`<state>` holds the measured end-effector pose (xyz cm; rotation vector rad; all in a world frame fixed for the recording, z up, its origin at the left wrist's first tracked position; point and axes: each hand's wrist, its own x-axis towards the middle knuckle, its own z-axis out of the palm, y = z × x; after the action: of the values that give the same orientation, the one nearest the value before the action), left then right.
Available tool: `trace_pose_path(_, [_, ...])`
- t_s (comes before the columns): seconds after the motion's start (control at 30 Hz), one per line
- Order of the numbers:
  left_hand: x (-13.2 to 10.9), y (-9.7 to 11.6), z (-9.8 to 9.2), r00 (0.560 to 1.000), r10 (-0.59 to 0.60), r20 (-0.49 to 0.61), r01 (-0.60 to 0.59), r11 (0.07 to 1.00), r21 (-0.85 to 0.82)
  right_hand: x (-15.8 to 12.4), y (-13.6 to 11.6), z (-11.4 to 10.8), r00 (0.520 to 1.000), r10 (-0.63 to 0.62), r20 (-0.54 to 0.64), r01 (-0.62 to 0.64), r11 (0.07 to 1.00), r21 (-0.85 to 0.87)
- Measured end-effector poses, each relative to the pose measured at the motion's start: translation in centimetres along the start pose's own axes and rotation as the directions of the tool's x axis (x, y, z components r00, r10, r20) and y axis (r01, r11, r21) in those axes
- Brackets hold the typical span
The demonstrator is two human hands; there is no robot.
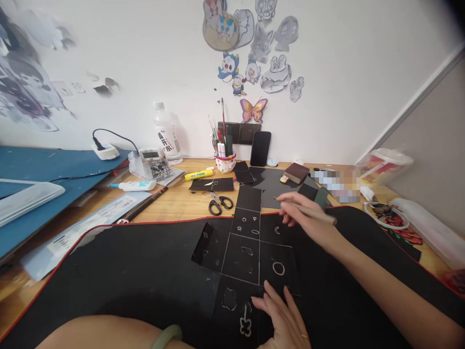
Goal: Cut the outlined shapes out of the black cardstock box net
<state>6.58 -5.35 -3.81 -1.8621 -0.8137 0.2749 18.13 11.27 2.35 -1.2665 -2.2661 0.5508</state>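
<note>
A black card sheet (pixel 244 245) cut in a cross of squares lies flat on the black desk mat (pixel 127 276). White lines and small white shapes are drawn on its squares. My left hand (pixel 283 317) rests flat on the near squares and presses them down. A green bangle (pixel 165 337) sits on that wrist. My right hand (pixel 303 218) hovers over the sheet's right arm and holds a thin pencil (pixel 308 208), its tip pointing left just above the upper squares.
Black-handled scissors (pixel 219 202) lie behind the sheet, beside loose black card pieces (pixel 212 184). Further back stand a pen cup (pixel 224 162), a phone (pixel 260 148), a water bottle (pixel 167 133) and a yellow marker (pixel 198 174). A blue board (pixel 39 167) fills the left; containers (pixel 385 165) sit right.
</note>
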Motion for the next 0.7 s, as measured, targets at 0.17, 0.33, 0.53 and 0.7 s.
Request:
trace_pose_path(0.17, [-0.4, -1.8, 0.5, 0.994, 0.038, -0.107, -0.045, 0.997, -0.061, -2.6, -0.6, 1.1, 0.98, -0.127, 0.154, 0.138, 0.988, -0.065])
trace_pose_path(0.33, [-0.5, -2.4, 0.3, 0.994, 0.015, -0.11, -0.02, 0.999, -0.049, -3.4, -0.1, 0.8, 0.95, -0.11, 0.292, 0.104, 0.994, 0.036])
trace_pose_path(0.53, [-0.4, -2.6, 0.9, 0.978, -0.164, -0.128, 0.13, 0.962, -0.242, -5.7, 0.4, 1.2, 0.989, -0.035, 0.144, 0.047, 0.995, -0.084])
trace_pose_path(0.7, [-0.3, -3.0, 1.5, 0.959, -0.283, -0.006, 0.253, 0.866, -0.43, -7.6, 0.6, 2.3, 0.997, -0.044, 0.062, 0.06, 0.953, -0.297])
